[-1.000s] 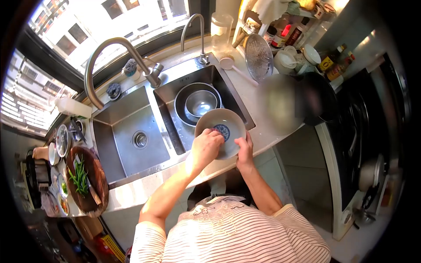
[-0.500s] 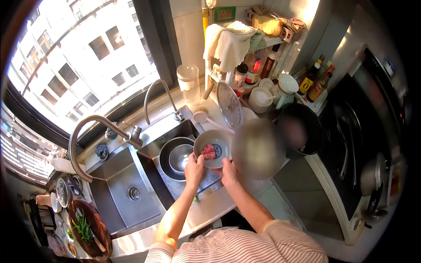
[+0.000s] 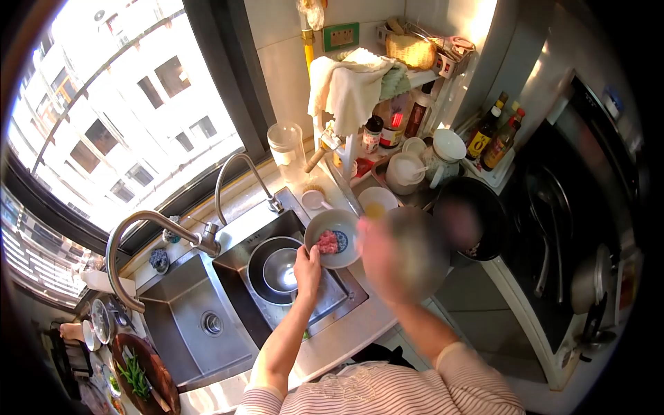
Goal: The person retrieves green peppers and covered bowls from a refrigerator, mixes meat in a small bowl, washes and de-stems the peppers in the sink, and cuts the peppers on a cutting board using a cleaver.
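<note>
My left hand (image 3: 307, 270) grips the near-left rim of a pale bowl (image 3: 346, 259), thumb at the edge. Pink raw meat (image 3: 327, 242) lies in the bowl beside a blue printed mark. My right hand (image 3: 380, 259) is off the bowl, just right of it, smeared and partly covered by a blurred round patch; its fingers cannot be made out. Beyond it sits a small white bowl (image 3: 382, 196) with yellowish contents. A lid (image 3: 342, 184) shows nearly edge-on beside that bowl. Left of it rests a pink brush (image 3: 315, 200).
Metal bowls (image 3: 266, 294) sit in the right sink basin, beside the left basin (image 3: 190, 332). A dark pan (image 3: 487, 238) stands to the right, near the black stove (image 3: 553, 200). Sauce bottles (image 3: 499, 142) stand behind. A cutting board (image 3: 149, 360) holds green peppers at lower left.
My right hand has let go of the bowl's right side and moved up and right. My left hand still holds the bowl. The lid went from face-on to nearly edge-on; the view shifted slightly.
</note>
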A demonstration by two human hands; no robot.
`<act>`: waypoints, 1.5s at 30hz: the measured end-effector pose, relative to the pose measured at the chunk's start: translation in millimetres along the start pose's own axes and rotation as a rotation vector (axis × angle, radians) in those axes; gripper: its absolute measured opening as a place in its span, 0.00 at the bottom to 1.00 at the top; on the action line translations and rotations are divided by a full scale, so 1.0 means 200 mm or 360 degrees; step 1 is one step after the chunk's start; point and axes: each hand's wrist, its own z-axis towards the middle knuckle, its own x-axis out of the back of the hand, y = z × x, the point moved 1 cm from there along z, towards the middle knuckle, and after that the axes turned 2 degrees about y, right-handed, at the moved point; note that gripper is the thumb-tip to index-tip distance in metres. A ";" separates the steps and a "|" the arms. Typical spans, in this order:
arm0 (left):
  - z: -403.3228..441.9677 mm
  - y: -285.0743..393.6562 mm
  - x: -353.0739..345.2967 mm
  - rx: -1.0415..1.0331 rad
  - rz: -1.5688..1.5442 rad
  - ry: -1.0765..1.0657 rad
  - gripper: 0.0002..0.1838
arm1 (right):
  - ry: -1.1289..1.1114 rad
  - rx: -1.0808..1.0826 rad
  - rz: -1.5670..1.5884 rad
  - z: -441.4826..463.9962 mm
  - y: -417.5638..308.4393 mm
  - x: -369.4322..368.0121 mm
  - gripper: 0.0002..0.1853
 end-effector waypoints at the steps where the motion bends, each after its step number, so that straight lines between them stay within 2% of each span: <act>1: 0.00 0.00 0.00 -0.0003 -0.0015 -0.0010 0.22 | 0.0092 0.0014 -0.0062 0.15 -0.15 0.08 0.19; 2: 0.02 -0.04 -0.01 -0.0033 -0.0051 0.0017 0.22 | 0.0287 -0.0095 0.0232 0.29 -0.26 0.08 0.13; 3: 0.05 -0.10 -0.03 -0.0060 -0.0087 0.0043 0.22 | 0.0393 0.0230 0.0388 0.47 -0.21 0.07 0.10; 5: 0.03 -0.12 -0.04 0.0003 -0.0169 0.0028 0.24 | 0.0615 0.0835 -0.0188 0.80 -0.24 0.09 0.10; 7: 0.00 -0.06 -0.02 0.0138 -0.0240 -0.0024 0.26 | 0.0753 0.1106 -0.0611 1.02 -0.34 0.08 0.13; 9: -0.01 -0.04 -0.01 0.0179 -0.0270 -0.0026 0.27 | 0.0794 0.1159 -0.0826 1.18 -0.38 0.02 0.16; 10: -0.01 -0.06 0.00 0.0184 -0.0270 -0.0017 0.27 | 0.0726 0.1081 -0.0925 1.24 -0.39 0.00 0.18; 12: -0.01 -0.04 0.03 0.0044 -0.0105 0.0123 0.25 | 0.0608 0.0886 -0.1116 1.28 -0.41 -0.03 0.18; 14: -0.06 0.10 0.09 -0.0115 0.0061 0.0219 0.22 | 0.0571 0.0866 -0.1159 1.32 -0.39 -0.05 0.17; 15: -0.05 0.13 0.09 -0.0324 0.0023 0.0345 0.17 | 0.0557 0.0852 -0.1183 1.31 -0.40 -0.05 0.16; 18: 0.00 0.22 0.09 -0.0549 0.0094 0.0240 0.15 | 0.0868 0.1371 -0.0782 1.17 -0.45 -0.03 0.14; 19: 0.04 0.23 0.06 -0.0721 0.0128 0.0181 0.15 | 0.0678 0.1465 -0.0604 1.07 -0.44 -0.03 0.14; 21: 0.05 0.34 0.03 -0.0792 0.0122 0.0043 0.17 | 0.0068 0.1093 -0.0567 0.77 -0.39 -0.05 0.15; 23: 0.10 0.42 -0.03 -0.0886 0.0103 -0.0044 0.20 | -0.0078 0.1056 -0.0671 0.63 -0.20 -0.11 0.14; 26: 0.16 0.50 -0.09 -0.0964 0.0119 -0.0133 0.26 | -0.0530 0.0406 -0.0665 0.59 0.00 -0.12 0.15; 28: 0.17 0.53 -0.11 -0.0886 0.0216 -0.0248 0.29 | -0.0447 0.0333 -0.0815 0.60 0.17 -0.14 0.11; 29: 0.19 0.52 -0.13 -0.1018 0.0215 -0.0204 0.29 | -0.0405 0.0294 -0.0889 0.61 0.23 -0.15 0.10; 32: 0.14 0.54 -0.11 -0.0628 -0.0048 -0.0345 0.27 | -0.0090 0.0353 -0.0715 0.63 0.28 -0.14 0.08; 35: 0.18 0.40 -0.12 -0.0585 -0.0135 -0.0311 0.25 | 0.0066 0.0336 -0.0681 0.70 0.32 -0.19 0.08; 38: 0.12 0.43 -0.06 -0.0359 -0.0204 -0.0296 0.22 | 0.0193 0.0238 -0.0807 0.76 0.43 -0.27 0.09; 41: 0.09 0.40 -0.01 -0.0272 -0.0355 -0.0268 0.19 | 0.0136 0.0088 -0.0868 0.77 0.39 -0.29 0.12; 45: 0.09 0.26 0.04 -0.0328 -0.0255 -0.0022 0.17 | 0.0075 0.0068 -0.0911 0.75 0.33 -0.29 0.15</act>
